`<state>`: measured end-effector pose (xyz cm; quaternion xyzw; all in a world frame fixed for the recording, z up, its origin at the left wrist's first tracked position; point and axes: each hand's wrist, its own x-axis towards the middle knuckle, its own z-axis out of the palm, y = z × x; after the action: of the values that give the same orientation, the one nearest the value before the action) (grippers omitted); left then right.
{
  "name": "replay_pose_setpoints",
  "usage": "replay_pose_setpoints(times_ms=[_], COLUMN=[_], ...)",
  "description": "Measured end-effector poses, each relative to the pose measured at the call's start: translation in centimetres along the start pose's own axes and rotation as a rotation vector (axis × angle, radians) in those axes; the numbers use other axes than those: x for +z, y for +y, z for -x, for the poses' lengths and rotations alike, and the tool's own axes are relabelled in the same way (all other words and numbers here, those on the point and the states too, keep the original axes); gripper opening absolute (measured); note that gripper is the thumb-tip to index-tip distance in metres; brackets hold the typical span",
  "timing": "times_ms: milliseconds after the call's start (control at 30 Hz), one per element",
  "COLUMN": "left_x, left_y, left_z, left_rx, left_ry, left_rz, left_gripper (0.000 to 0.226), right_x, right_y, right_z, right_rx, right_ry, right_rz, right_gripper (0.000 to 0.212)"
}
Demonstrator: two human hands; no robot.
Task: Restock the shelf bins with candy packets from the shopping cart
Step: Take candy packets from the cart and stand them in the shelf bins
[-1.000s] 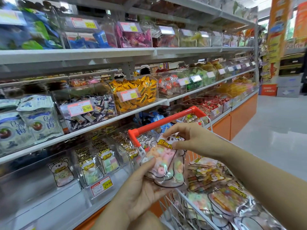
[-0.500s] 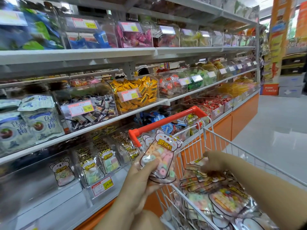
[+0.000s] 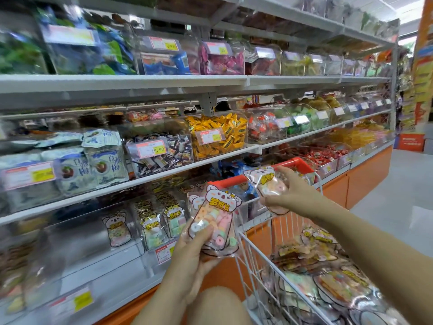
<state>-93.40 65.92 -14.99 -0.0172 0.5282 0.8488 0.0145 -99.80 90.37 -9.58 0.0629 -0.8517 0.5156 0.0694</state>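
My left hand [image 3: 191,256] grips a stack of koala candy packets [image 3: 214,221] near the low shelf bin [image 3: 77,242], my right hand [image 3: 295,195] holds one more packet [image 3: 269,184] above the cart handle [image 3: 230,181] — slick film, so the stack may slide apart and drop.

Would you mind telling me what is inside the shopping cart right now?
The shopping cart holds a heap of clear bear-shaped candy packets with coloured sweets. Whatever lies beneath the top layer is covered, and the cart's near end runs out of frame.
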Motion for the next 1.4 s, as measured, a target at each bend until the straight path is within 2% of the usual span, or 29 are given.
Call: replay_pose_setpoints(times_ms=[67,133,167,267,367,467,600,667,733,833,900,1000,1067,1100,1167,1267,1300,1400], left_x=[-0.9,-2.3,-3.1,-6.0,-9.1,-12.0,-16.4,-18.0,-19.4,-21.6,-23.4,-24.9,-26.8,-27.4,-28.6,-30.4,-31.3,-35.5], left_y=[0.3,0.7,1.0,2.3,3.3,3.6,3.7,4.2,5.8,8.0,9.1,10.0,9.8,9.8,9.5,9.2,9.1,8.1], left_z=[0.7,1.5,1.9,2.7,3.2,3.5,2.8,2.3,1.9,0.5,-1.0,-3.3,-5.5,-6.4,-8.3,-11.6,-12.8,-17.0], left_rx=[0.033,0.069,0.089,0.171,0.219,0.215,0.160,0.128,0.085,0.032,0.029,0.007,-0.064,-0.095,-0.099,-0.084,-0.077,-0.059], left_ry=[0.031,0.071,0.091,0.155,0.244,0.313,0.391,0.363,0.314,0.276,0.289,0.317,0.348,0.364,0.429,0.640,0.714,0.875], left_rz=[0.023,0.030,0.031,-0.016,-0.094,-0.172,-0.355,-0.392,-0.449,-0.484,-0.597,-0.719,-0.713,-0.700,-0.673,-0.531,-0.495,-0.414], left_gripper=[0.033,0.035,0.037,0.039,0.032,0.039,0.077,0.082,0.078,0.060,0.063,0.070,0.080,0.077,0.063,0.041,0.040,0.053], right_x=[3.3,7.5,9.6,15.2,20.2,24.0,27.5,29.1,30.9,33.4,35.4,38.9,41.1,42.2,44.5,48.8,50.3,53.6], right_y=[-3.3,-5.0,-5.5,-6.4,-6.8,-7.3,-7.6,-7.6,-7.5,-7.5,-7.6,-7.6,-7.4,-7.3,-6.9,-6.2,-6.0,-6.1], right_z=[1.2,2.2,2.6,2.8,2.4,2.1,1.1,-0.1,-1.9,-4.3,-5.6,-7.6,-9.0,-9.7,-11.1,-13.7,-14.5,-16.2], right_rx=[-0.009,-0.012,-0.003,0.055,0.253,0.348,0.406,0.416,0.391,0.271,0.151,0.042,0.021,0.027,0.066,0.090,0.087,0.113], right_ry=[-0.064,-0.150,-0.180,-0.237,-0.361,-0.399,-0.566,-0.626,-0.647,-0.602,-0.582,-0.580,-0.563,-0.561,-0.567,-0.610,-0.630,-0.639], right_rz=[-0.200,-0.282,-0.306,-0.399,-0.573,-0.603,-0.679,-0.734,-0.731,-0.663,-0.559,-0.453,-0.428,-0.424,-0.422,-0.362,-0.331,-0.255], right_gripper=[0.112,0.098,0.088,0.030,0.013,0.023,0.032,0.034,0.042,0.050,0.061,0.061,0.064,0.066,0.072,0.087,0.081,0.031])
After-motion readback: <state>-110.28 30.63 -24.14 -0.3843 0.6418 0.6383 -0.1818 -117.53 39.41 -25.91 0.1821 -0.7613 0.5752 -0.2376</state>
